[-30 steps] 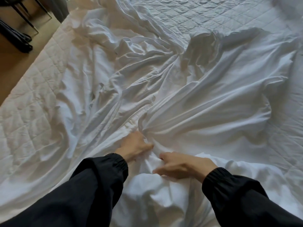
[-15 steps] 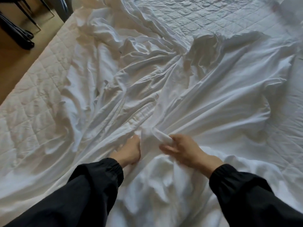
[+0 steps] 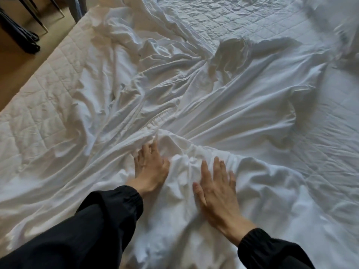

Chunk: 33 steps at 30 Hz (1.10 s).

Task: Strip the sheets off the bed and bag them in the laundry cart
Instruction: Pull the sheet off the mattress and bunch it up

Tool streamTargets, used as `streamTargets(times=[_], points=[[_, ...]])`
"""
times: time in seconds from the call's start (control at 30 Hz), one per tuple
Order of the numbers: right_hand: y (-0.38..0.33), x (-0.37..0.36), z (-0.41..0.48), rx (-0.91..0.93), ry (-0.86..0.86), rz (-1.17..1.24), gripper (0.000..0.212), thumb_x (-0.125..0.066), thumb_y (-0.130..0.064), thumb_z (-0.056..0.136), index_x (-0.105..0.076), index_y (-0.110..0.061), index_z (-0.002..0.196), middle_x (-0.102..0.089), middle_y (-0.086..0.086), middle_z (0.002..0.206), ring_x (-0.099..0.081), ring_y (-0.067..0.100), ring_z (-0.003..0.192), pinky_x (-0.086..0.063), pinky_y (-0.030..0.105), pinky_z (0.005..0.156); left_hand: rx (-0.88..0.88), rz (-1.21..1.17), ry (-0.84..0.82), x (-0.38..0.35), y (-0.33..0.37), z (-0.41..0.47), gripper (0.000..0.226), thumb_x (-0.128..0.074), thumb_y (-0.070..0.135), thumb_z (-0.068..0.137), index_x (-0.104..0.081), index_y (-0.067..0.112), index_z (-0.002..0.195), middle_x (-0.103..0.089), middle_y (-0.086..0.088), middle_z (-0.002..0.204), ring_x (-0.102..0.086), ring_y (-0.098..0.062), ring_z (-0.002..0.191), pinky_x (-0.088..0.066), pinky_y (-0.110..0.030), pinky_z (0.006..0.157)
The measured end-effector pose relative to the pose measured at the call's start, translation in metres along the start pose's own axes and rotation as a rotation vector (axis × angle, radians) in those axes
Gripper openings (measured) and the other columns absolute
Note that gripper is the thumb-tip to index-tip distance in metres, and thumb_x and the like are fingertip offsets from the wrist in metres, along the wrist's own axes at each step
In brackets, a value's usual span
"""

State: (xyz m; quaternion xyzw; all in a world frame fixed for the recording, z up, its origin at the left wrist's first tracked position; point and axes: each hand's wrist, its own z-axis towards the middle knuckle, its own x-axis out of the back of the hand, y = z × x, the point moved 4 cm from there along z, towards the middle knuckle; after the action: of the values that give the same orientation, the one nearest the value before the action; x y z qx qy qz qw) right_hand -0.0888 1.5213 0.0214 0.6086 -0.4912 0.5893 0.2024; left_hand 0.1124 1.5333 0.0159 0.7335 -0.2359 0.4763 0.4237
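The white sheet (image 3: 223, 105) lies crumpled across the bed (image 3: 38, 113), bunched near-centre. The right hand (image 3: 215, 189) presses it flat, grip fully open; the left hand (image 3: 150, 167) (fingertips buried in a fold) is likewise outstretched, clasping nothing visible.

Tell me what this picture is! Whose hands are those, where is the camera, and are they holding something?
No machine here, just a person in black sleeves. The camera sits on their head and looks down, so you see what they see. Below is a bed. A crumpled white sheet lies loose on it, and the quilted mattress pad shows beside it. The left hand touches a bunched fold with nearly straight fingers. The right hand lies flat on the sheet, fingers spread. Neither hand grips anything. At the top left is brown floor with dark furniture legs.
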Motion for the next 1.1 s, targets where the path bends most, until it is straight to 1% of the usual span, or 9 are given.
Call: streamTargets(times=[0.1,0.23,0.37,0.5,0.67,0.77,0.9,1.0,1.1], points=[[0.013,-0.011,-0.032,0.020,-0.092,-0.075,0.079,0.002,-0.059,0.083,0.008,-0.023,0.152,0.013,0.017,0.159,0.011,0.033,0.147,0.006,0.047,0.114,-0.318,0.053,0.109,0.003,0.023,-0.034,0.062,-0.041,0.042,0.087,-0.030,0.016,0.143,-0.031,-0.012,0.146,-0.032,-0.032,0.133,-0.029,-0.050,0.109],[0.023,-0.018,-0.063,-0.012,-0.111,-0.133,0.072,-0.018,-0.056,0.089,-0.023,-0.021,0.151,-0.025,0.023,0.154,-0.027,0.041,0.141,-0.024,0.058,0.109,-0.624,0.235,-0.091,-0.012,0.038,-0.089,0.073,-0.030,0.056,0.086,-0.029,0.018,0.148,-0.019,-0.011,0.158,-0.011,-0.029,0.147,-0.008,-0.049,0.119],[0.029,-0.022,-0.095,0.057,-0.210,-0.125,0.077,0.008,-0.059,0.082,0.006,-0.028,0.152,0.005,0.015,0.160,0.004,0.032,0.148,-0.005,0.055,0.116,-0.723,0.516,-0.255,-0.034,0.030,-0.130,0.088,-0.017,0.072,0.085,0.000,0.019,0.153,0.011,-0.008,0.160,0.020,-0.027,0.145,0.009,-0.050,0.117],[0.034,-0.024,-0.130,0.049,-0.261,-0.123,0.094,0.002,-0.081,0.078,-0.003,-0.025,0.153,0.003,0.017,0.160,0.000,0.036,0.147,-0.013,0.064,0.111,-0.754,0.553,-0.231,-0.046,0.020,-0.151,0.100,-0.008,0.083,0.080,0.005,0.014,0.151,0.007,-0.015,0.160,0.013,-0.030,0.147,-0.003,-0.063,0.114],[0.045,-0.044,-0.162,0.066,-0.260,-0.261,0.118,-0.076,-0.067,0.049,-0.029,-0.018,0.146,-0.031,0.028,0.148,-0.032,0.050,0.134,-0.029,0.073,0.097,-0.835,0.545,-0.202,-0.044,0.016,-0.171,0.114,-0.029,0.088,0.071,-0.003,0.012,0.153,-0.008,-0.022,0.157,-0.007,-0.040,0.144,-0.009,-0.073,0.105],[0.056,-0.047,-0.169,-0.071,-0.235,-0.289,0.118,-0.086,-0.038,0.050,-0.021,-0.021,0.147,-0.029,0.028,0.147,-0.030,0.052,0.133,-0.030,0.069,0.095,-0.817,0.627,-0.277,-0.053,-0.001,-0.184,0.129,-0.056,0.080,0.058,0.002,0.016,0.153,-0.004,-0.028,0.155,-0.005,-0.046,0.143,-0.004,-0.077,0.104],[0.058,-0.058,-0.158,-0.150,-0.246,-0.288,0.092,-0.086,-0.030,0.053,-0.042,-0.020,0.133,-0.052,0.018,0.124,-0.050,0.044,0.112,-0.046,0.054,0.079,-0.624,0.722,-0.349,-0.061,-0.012,-0.180,0.129,-0.079,0.028,0.065,0.020,0.024,0.147,0.012,-0.026,0.154,0.003,-0.047,0.143,0.005,-0.075,0.102],[0.056,-0.050,-0.144,-0.085,-0.170,-0.226,0.053,-0.085,-0.025,0.056,-0.059,-0.017,0.101,-0.061,0.008,0.078,-0.060,0.031,0.065,-0.045,0.038,0.052,-0.563,0.707,-0.363,-0.060,-0.002,-0.175,0.102,-0.069,0.011,0.067,-0.005,0.022,0.146,-0.022,-0.022,0.146,-0.029,-0.043,0.130,-0.031,-0.069,0.097],[0.053,-0.021,-0.134,-0.013,-0.106,-0.150,0.020,-0.061,-0.024,0.086,-0.053,-0.018,0.104,-0.064,0.005,0.083,-0.062,0.029,0.073,-0.039,0.033,0.058,-0.632,0.603,-0.343,-0.052,0.006,-0.174,0.080,-0.063,0.007,0.065,-0.025,0.020,0.135,-0.055,-0.013,0.114,-0.055,-0.035,0.099,-0.050,-0.049,0.075]])
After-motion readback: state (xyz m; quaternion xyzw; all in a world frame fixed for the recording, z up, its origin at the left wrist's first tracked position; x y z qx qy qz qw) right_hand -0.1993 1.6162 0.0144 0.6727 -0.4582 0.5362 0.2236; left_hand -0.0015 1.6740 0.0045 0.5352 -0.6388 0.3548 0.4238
